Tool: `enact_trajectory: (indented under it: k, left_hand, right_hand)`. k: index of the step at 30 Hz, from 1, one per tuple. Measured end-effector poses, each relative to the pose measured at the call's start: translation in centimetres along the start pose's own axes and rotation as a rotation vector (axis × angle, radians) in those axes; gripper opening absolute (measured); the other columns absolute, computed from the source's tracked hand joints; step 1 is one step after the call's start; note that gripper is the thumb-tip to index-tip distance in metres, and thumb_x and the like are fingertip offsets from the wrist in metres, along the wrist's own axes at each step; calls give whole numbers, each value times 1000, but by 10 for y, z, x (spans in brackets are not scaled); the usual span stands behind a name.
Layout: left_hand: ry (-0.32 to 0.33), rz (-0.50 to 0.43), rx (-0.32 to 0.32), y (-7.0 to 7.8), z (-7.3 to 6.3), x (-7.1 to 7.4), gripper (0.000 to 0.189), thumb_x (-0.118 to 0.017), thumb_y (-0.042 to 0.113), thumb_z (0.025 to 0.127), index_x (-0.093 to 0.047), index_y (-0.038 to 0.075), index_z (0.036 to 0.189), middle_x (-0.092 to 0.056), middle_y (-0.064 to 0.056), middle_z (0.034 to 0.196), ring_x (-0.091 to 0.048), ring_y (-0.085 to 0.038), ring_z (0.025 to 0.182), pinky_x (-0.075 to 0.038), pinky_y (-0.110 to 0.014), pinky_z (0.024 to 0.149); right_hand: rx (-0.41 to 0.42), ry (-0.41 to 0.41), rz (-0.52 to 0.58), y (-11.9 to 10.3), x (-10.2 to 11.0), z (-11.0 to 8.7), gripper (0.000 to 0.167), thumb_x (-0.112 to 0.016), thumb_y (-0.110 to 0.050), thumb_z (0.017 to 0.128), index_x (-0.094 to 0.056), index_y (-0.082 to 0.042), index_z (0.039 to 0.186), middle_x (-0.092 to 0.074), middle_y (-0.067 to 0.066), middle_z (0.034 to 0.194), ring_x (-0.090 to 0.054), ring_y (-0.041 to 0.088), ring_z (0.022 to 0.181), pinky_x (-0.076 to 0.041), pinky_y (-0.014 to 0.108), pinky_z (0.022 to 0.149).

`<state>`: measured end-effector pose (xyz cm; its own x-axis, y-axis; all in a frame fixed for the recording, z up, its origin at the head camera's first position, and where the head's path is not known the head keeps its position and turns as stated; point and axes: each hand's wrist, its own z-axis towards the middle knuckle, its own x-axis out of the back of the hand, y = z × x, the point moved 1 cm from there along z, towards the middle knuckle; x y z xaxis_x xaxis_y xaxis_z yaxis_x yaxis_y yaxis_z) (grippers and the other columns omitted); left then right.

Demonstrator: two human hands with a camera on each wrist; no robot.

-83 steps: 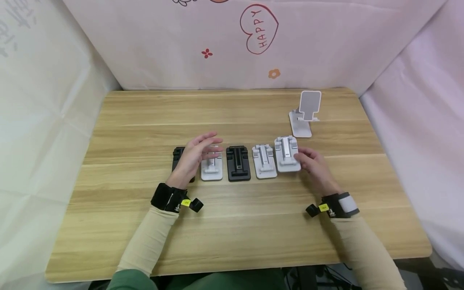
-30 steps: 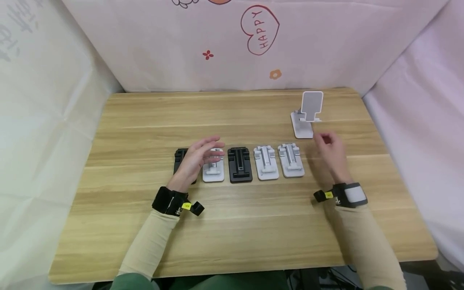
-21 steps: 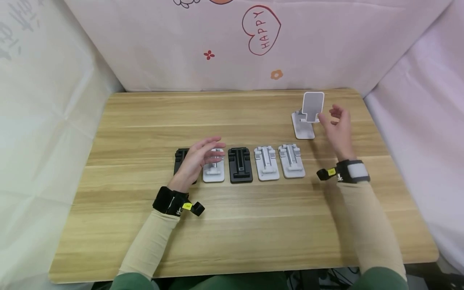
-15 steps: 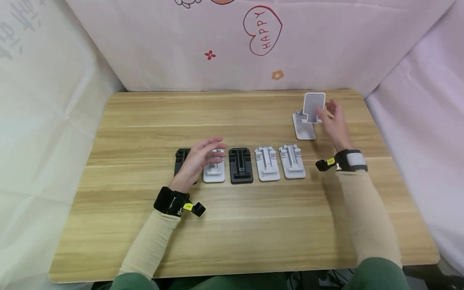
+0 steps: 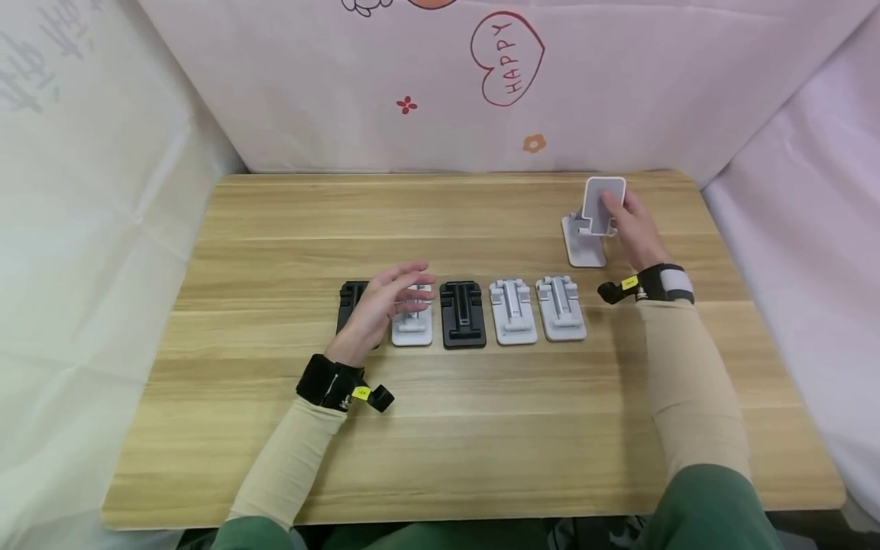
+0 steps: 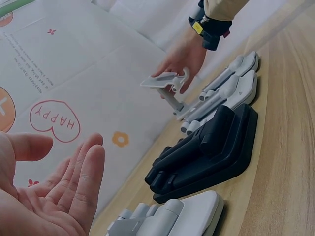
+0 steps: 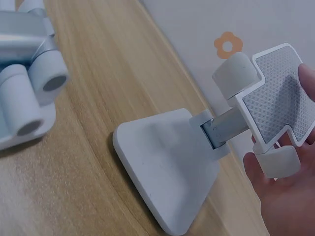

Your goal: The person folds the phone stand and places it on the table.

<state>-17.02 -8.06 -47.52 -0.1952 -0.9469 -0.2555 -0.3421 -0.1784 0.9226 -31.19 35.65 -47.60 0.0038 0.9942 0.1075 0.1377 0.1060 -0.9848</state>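
Note:
At the back right stands an unfolded white phone stand (image 5: 583, 248) with a grey textured pad. My right hand (image 5: 639, 235) grips its upright plate, thumb on the padded face, other fingers behind. The base (image 7: 162, 162) rests on the table in the right wrist view. My left hand (image 5: 376, 309) hovers, fingers extended and apart, holding nothing, over the left end of a row of folded phone stands. It partly hides a black stand (image 5: 349, 298) and a white stand (image 5: 412, 333). Further right lie another black stand (image 5: 464, 315) and two white stands (image 5: 512, 313), (image 5: 561, 308).
The wooden table (image 5: 440, 443) reaches the white cloth backdrop (image 5: 309, 92), printed with a heart and flowers. White cloth hangs at both sides. In the left wrist view, the folded black stand (image 6: 211, 147) lies beside the left hand.
My right hand has let go of the rightmost folded white stand, now lying in the row, moved back to the unfolded stand and taken hold of its plate. The left hand stays nearly still.

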Motion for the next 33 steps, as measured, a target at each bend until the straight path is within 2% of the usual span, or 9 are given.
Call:
enact_trajectory:
  k: [6, 10, 15, 22, 25, 29, 33]
  left_hand:
    - [-4, 9, 4, 0, 2, -3, 43, -52, 22, 109, -52, 5, 148, -66, -18, 135, -72, -19, 102, -61, -30, 88]
    - [-3, 11, 5, 0, 3, -5, 43, -54, 21, 108, -53, 4, 147, -65, -20, 136, -72, -20, 103, -61, -30, 88]
    - [-7, 14, 13, 0, 4, -7, 42, -54, 23, 108, -54, 6, 146, -66, -18, 135, -70, -25, 109, -61, -29, 88]
    - [-16, 15, 19, 1, 2, -11, 43, -52, 22, 109, -52, 5, 148, -65, -18, 136, -64, -39, 122, -60, -31, 90]
    - [-18, 14, 17, 1, 2, -12, 42, -53, 22, 109, -52, 5, 148, -62, -22, 140, -68, -33, 116, -60, -32, 91]
    - [-20, 13, 16, 1, 2, -14, 43, -55, 22, 108, -53, 5, 147, -61, -23, 141, -72, -18, 101, -61, -32, 91]
    - [-26, 16, 11, 0, 2, -17, 45, -57, 22, 106, -53, 4, 147, -64, -20, 138, -73, -14, 99, -60, -36, 94]
  right_hand:
    - [-4, -11, 65, -16, -4, -15, 38, -56, -31, 107, -55, -18, 142, -56, -9, 121, -50, 10, 111, -45, 23, 88]
    - [27, 14, 120, -7, 0, -9, 26, -58, -25, 106, -61, -21, 131, -60, -10, 115, -53, 9, 106, -49, 18, 83]
    - [103, 80, 210, 3, 4, -1, 18, -61, -15, 104, -67, -19, 121, -68, -11, 109, -59, 6, 104, -51, 16, 86]
    - [137, 181, 336, -4, 2, -8, 18, -66, -10, 101, -68, -15, 117, -70, -5, 113, -62, 10, 105, -55, 16, 83]
    - [153, 195, 364, -11, 0, -11, 19, -67, -10, 100, -68, -13, 119, -69, -3, 115, -63, 11, 105, -55, 17, 84]
    - [188, 206, 395, -25, -9, -18, 19, -70, -9, 98, -69, -12, 117, -70, 0, 115, -64, 13, 102, -56, 19, 83]
    - [229, 191, 420, -44, -23, -31, 20, -71, -9, 97, -69, -9, 117, -70, 3, 115, -65, 15, 103, -58, 21, 83]
